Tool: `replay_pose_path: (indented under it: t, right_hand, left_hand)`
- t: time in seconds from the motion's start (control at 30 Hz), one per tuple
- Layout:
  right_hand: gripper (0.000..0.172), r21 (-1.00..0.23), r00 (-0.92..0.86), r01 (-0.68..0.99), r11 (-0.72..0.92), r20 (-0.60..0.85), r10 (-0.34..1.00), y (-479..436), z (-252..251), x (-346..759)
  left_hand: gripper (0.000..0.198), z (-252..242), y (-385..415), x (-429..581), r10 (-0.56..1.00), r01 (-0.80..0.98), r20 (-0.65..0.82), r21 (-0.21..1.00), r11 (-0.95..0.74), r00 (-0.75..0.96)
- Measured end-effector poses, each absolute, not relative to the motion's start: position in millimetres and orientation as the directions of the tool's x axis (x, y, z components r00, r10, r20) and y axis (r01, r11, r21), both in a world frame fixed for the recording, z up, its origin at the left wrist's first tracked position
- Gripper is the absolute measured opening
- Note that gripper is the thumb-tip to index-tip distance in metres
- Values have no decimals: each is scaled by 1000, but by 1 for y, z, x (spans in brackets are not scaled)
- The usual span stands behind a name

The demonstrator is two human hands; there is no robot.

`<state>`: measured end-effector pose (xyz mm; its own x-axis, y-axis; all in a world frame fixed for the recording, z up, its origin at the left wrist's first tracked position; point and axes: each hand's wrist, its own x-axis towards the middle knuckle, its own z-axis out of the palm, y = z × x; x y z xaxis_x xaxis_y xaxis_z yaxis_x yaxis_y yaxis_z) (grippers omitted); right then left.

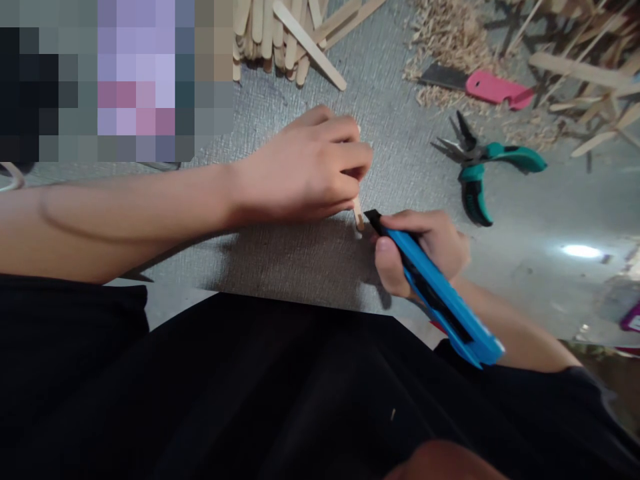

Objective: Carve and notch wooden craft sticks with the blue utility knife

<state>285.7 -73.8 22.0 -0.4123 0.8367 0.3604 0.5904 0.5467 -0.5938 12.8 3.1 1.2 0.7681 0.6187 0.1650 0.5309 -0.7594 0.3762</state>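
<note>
A wooden craft stick lies beneath the curled fingers of the left hand on a textured grey work surface, its near end poking out toward the worker's dark shirt. The left grip is closed down over the stick, though the fingertips themselves are hidden under the knuckles. The right hand holds a blue utility knife in a firm, narrow grip, thumb and fingers gathered close to the front of the handle, whose rear end slants back over the wrist. The dark blade stands just beside the exposed end of the stick, apparently without touching it.

The step in hand looks to be cutting or shaving that end. The next stroke would call for the stick to be kept firmly steady, the edge set squarely on the wood, and the left fingers clear of the blade's path.

Beyond the hands lie green-handled pliers with their handles spread, a pink-handled cutter on wood shavings, and a heap of loose craft sticks.
</note>
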Motion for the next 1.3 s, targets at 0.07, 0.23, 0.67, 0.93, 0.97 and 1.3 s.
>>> replay_pose_path:
  t: [0.07, 0.23, 0.67, 0.93, 0.97, 1.3]
  right_hand:
    - [20, -590, -402, 582, 559, 390, 829, -74, 22, 286]
    - [21, -568, -475, 623, 538, 272, 837, -70, 26, 285]
    - [20, -557, -478, 635, 536, 261, 838, -68, 25, 287]
    - [25, -574, -498, 594, 564, 288, 818, -68, 24, 281]
    - [24, -570, -507, 580, 582, 307, 805, -67, 23, 280]
    - [17, -525, -489, 647, 553, 271, 829, -57, 24, 275]
  left_hand:
    - [53, 4, 2, 13, 605, 539, 128, 337, -772, 786]
    - [54, 1, 1, 13, 607, 544, 132, 324, -774, 784]
    - [45, -2, 3, 9, 659, 527, 117, 504, -684, 743]
    - [53, 2, 3, 12, 632, 535, 102, 438, -722, 769]
    - [56, 4, 3, 13, 626, 544, 92, 408, -733, 775]
    - [52, 7, 3, 12, 600, 533, 97, 363, -764, 794]
